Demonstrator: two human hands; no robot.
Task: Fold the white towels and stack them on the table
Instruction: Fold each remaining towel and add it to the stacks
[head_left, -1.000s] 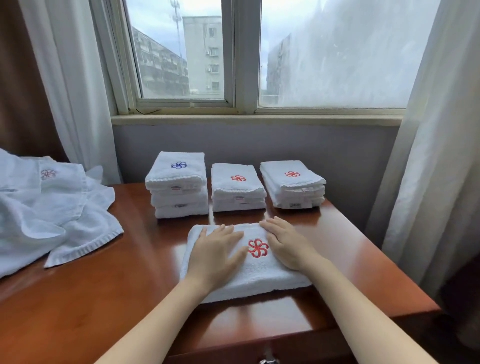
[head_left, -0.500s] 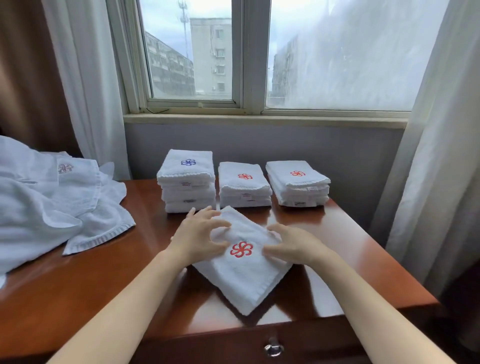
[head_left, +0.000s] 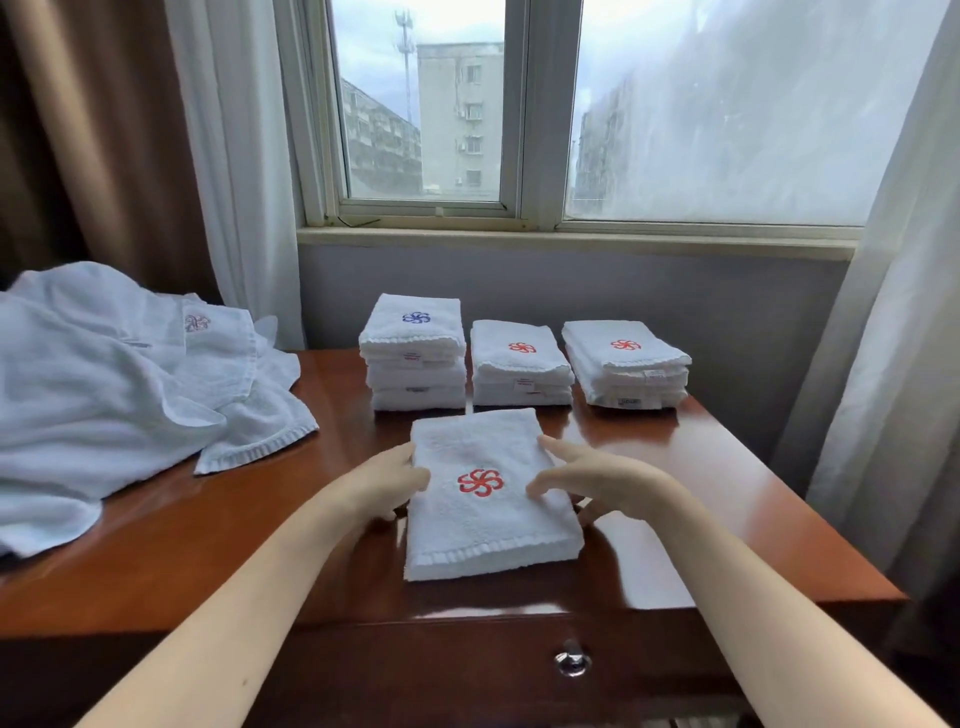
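A folded white towel (head_left: 483, 519) with a red flower logo lies lengthwise in the middle of the wooden table (head_left: 717, 499). My left hand (head_left: 382, 483) grips its left edge, thumb on top. My right hand (head_left: 592, 480) grips its right edge, thumb on top and fingers curled below. Behind it stand three stacks of folded towels: a left stack (head_left: 415, 358) with a blue logo, a middle stack (head_left: 519, 364) and a right stack (head_left: 626, 369), both with red logos. A heap of unfolded white towels (head_left: 104, 400) lies at the left.
The table stands against a grey wall under a window (head_left: 519, 114). Curtains (head_left: 893, 332) hang at both sides. A drawer knob (head_left: 571, 665) sits below the table's front edge. Bare wood shows to the right of the folded towel.
The folded towel has been turned from crosswise to lengthwise. My hands went from pressing flat on top of it to holding its two side edges.
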